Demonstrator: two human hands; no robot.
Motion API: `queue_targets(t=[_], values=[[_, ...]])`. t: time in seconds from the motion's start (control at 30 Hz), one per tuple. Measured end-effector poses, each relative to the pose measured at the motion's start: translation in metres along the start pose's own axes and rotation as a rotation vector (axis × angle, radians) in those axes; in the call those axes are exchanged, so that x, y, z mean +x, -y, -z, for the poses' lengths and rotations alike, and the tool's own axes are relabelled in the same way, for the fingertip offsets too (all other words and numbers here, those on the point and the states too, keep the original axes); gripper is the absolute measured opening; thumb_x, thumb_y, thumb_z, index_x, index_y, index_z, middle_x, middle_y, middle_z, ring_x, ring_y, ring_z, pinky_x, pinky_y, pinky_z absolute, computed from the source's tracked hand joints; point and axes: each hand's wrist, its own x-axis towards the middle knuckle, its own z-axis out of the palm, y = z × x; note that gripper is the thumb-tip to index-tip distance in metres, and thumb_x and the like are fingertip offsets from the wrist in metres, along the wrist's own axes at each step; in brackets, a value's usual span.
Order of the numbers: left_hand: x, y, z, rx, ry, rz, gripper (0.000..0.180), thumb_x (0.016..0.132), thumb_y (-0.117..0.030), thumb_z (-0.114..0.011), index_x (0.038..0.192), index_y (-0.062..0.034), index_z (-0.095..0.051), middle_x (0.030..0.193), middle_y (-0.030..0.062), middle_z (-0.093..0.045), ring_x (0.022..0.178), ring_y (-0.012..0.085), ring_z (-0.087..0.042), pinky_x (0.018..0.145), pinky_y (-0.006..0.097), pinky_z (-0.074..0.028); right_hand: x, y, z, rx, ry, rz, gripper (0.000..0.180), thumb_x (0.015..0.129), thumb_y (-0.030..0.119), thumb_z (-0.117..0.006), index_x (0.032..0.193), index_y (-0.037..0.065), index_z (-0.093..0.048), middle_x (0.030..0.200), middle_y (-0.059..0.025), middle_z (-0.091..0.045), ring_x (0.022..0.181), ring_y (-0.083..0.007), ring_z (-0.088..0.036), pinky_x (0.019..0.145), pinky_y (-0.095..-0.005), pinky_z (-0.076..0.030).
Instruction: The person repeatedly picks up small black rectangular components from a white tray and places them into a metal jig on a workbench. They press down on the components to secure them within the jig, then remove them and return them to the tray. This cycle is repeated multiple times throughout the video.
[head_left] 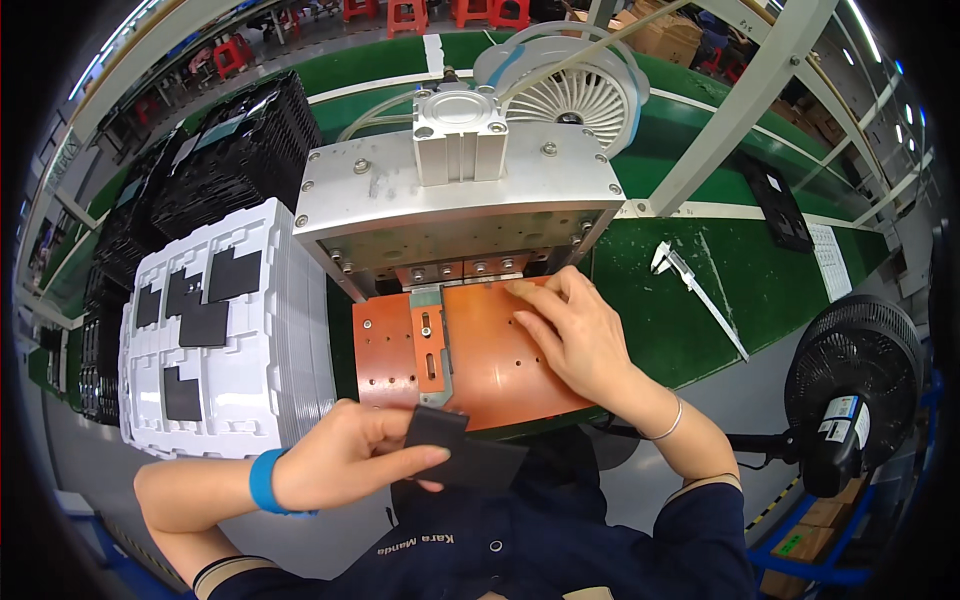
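Note:
In my left hand, a flat black L-shaped piece is pinched between thumb and fingers, held in front of my body below the press. My right hand reaches onto the orange base plate, fingertips at its far edge by the jaws; thumb and forefinger are apart, and nothing shows between them. An orange slotted stop block with a screw is fixed on the plate, left of that hand. Over the plate stands a metal press with a square air cylinder on top.
A stack of white trays at the left carries several black pieces. Black trays are piled behind it. Calipers lie on the green table at the right. A white fan stands behind the press; a black fan is at far right.

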Motion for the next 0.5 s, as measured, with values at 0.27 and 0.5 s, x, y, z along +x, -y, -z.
queue_targets(t=[0.27,0.5], values=[[-0.081,0.015,0.035,0.233,-0.564,-0.226,0.015,0.091,-0.005,-0.07,0.096,0.0069,-0.063,0.088,0.0099,-0.073,0.068,0.0143,-0.069,0.056,0.028,-0.054,-0.008,-0.013,0.006,-0.165,-0.012,-0.122,0.035,0.089,0.024,-0.071,0.12,0.007,-0.066,0.094,-0.0094,-0.053,0.087,-0.027,-0.059,0.069,-0.0385,-0.052],[-0.186,0.049,0.118,0.331,-1.458,-0.344,0.022,0.101,-0.017,-0.06,0.112,0.0016,-0.064,0.089,0.0017,-0.067,0.07,0.0068,-0.061,0.06,0.022,-0.048,-0.004,0.0,-0.002,-0.14,-0.08,-0.087,0.03,0.09,0.017,-0.071,0.12,0.01,-0.07,0.097,-0.0097,-0.058,0.088,-0.0298,-0.062,0.074,-0.039,-0.053]])
